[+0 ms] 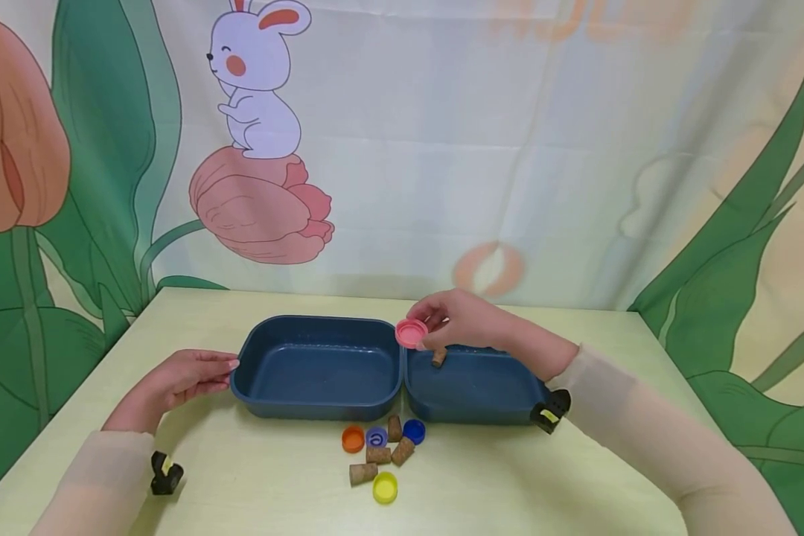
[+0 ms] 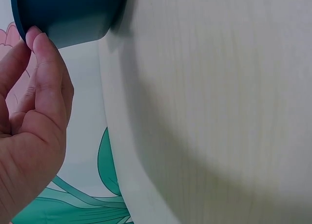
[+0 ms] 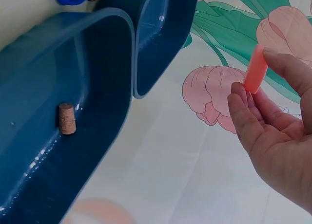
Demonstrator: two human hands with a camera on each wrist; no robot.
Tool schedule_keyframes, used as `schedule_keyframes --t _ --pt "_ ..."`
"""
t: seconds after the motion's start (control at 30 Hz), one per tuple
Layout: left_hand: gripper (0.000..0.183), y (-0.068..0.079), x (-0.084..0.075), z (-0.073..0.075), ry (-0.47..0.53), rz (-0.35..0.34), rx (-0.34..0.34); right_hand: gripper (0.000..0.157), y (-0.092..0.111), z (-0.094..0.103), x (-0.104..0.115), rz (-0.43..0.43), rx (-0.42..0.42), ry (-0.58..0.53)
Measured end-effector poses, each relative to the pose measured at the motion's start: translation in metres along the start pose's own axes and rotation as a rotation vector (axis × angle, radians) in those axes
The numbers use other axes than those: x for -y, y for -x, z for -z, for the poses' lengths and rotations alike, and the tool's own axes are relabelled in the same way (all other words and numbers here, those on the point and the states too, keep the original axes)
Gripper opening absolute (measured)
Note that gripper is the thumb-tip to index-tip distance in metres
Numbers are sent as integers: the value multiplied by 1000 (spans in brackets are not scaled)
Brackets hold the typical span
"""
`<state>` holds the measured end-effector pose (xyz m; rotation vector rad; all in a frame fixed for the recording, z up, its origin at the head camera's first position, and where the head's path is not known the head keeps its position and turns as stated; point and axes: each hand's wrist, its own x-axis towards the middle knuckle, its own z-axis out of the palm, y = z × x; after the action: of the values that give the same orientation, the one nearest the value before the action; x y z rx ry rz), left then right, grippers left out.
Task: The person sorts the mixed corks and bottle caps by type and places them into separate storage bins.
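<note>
My left hand (image 1: 186, 376) pinches the rim at the left end of a dark blue plastic bin (image 1: 324, 411); in the left wrist view its fingertips meet that edge. Between thumb and fingers, my right hand (image 1: 465, 320) holds a pink bottle cap (image 1: 412, 333) above the place where the two bins meet. One cork (image 3: 67, 119) lies inside the second blue bin (image 1: 476, 413), on the right. In front of the bins lie several corks (image 1: 403, 451) along with an orange cap (image 1: 353, 439), a purple cap (image 1: 377, 438), a blue cap (image 1: 414, 431) and a yellow cap (image 1: 385, 487).
Both bins stand side by side on a pale wooden table (image 1: 261, 476). Behind the table's far edge hangs a printed cloth (image 1: 402, 149) with a rabbit and tulips. Each sleeve carries a small black device (image 1: 166, 474) near the wrist.
</note>
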<state>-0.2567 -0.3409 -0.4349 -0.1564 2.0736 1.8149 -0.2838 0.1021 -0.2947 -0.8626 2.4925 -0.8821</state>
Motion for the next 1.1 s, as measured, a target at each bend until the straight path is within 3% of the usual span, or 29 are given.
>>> schedule_keyframes --t 0.27,0.4,1.1 --pt "27 0 -2 -1 -18 8 -6 45 -12 10 8 2 -2 62" --pt "36 0 -3 -1 -39 10 -12 43 -18 13 10 0 7 53" --pt "37 -1 -1 1 -54 -1 11 43 -61 34 24 3 38 28"
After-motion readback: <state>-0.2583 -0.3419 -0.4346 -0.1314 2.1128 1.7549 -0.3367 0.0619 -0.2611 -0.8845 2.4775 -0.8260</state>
